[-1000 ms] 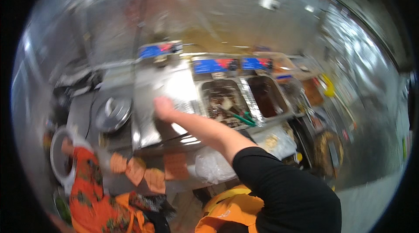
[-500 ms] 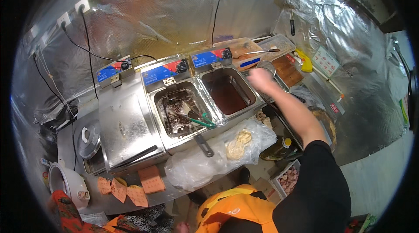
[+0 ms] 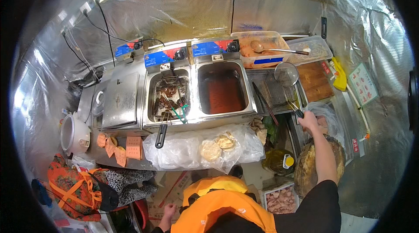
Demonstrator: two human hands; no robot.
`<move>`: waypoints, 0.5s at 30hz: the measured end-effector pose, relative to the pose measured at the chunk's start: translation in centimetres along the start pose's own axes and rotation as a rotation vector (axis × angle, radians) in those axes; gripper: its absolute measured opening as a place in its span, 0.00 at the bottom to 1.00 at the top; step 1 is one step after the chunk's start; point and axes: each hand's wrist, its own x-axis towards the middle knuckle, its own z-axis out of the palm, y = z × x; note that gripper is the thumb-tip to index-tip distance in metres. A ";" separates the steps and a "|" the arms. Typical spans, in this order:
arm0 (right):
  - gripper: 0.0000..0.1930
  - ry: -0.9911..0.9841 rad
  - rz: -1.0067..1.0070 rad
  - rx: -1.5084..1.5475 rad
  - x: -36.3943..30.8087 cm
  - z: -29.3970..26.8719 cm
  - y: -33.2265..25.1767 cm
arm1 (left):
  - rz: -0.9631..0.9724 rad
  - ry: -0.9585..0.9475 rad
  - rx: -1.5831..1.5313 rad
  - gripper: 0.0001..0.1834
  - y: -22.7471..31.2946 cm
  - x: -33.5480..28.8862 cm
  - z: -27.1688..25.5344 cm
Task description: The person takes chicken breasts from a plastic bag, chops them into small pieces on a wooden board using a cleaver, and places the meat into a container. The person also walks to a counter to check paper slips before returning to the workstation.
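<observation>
My right hand [image 3: 309, 121] is closed around the black handle of a round wire-mesh strainer [image 3: 286, 74], right of the fryers. The strainer's mesh head is over a metal draining rack [image 3: 267, 85]. My left hand [image 3: 170, 210] hangs low beside my orange apron, fingers curled, with nothing visible in it. The right fryer well [image 3: 222, 89] holds dark reddish oil. In the left well, a fry basket [image 3: 160, 136] with a dark handle holds browned pieces, and green-handled tongs [image 3: 180, 114] lean there. Dark chopsticks [image 3: 264, 103] lie across the rack.
Flat dough rounds [image 3: 211, 150] lie on plastic wrap along the front. A sauce tub [image 3: 262, 43] with a ladle [image 3: 279, 50] stands behind. An oil jug [image 3: 279, 162], round wooden board [image 3: 307, 169] and meat crate [image 3: 281, 200] are right. A person in red patterned clothing [image 3: 72, 180] is left.
My right hand has moved right and nearer from beside the right fryer and now grips the strainer's handle. The whole view has turned and shifted. My left hand shows more.
</observation>
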 end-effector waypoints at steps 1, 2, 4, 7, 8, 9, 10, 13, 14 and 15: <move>0.21 0.022 -0.014 0.025 -0.5 -0.5 -1.6 | 0.074 0.009 -0.005 0.14 0.0 -0.9 0.4; 0.21 0.056 -0.017 0.047 -1.2 -1.4 -2.5 | 0.161 0.009 -0.006 0.14 0.6 -1.4 0.8; 0.19 0.205 -0.099 0.124 -2.6 -1.7 -3.5 | 0.162 0.036 -0.022 0.14 2.0 -2.2 1.7; 0.19 0.272 -0.191 0.293 -7.9 -6.3 -9.7 | 0.212 0.059 -0.112 0.13 2.6 -1.7 2.5; 0.18 0.317 -0.296 0.370 -8.8 -6.5 -10.9 | 0.188 0.065 -0.105 0.12 3.0 -1.2 3.0; 0.16 0.184 -0.316 0.539 -9.6 -6.6 -12.5 | 0.159 0.070 -0.099 0.12 3.1 -0.8 3.3; 0.14 -0.011 -0.237 0.751 -11.3 -7.4 -16.2 | 0.087 0.054 -0.218 0.10 1.9 0.4 3.8; 0.12 0.029 -0.342 0.885 -12.4 -3.4 -22.0 | 0.093 0.074 -0.229 0.10 0.1 5.7 5.5; 0.13 -0.011 -0.309 0.889 -13.0 -2.3 -23.9 | 0.143 0.057 -0.391 0.12 0.1 6.3 6.2; 0.14 0.020 -0.288 0.831 -13.2 -0.6 -25.3 | 0.150 0.056 -0.432 0.12 0.4 6.8 6.9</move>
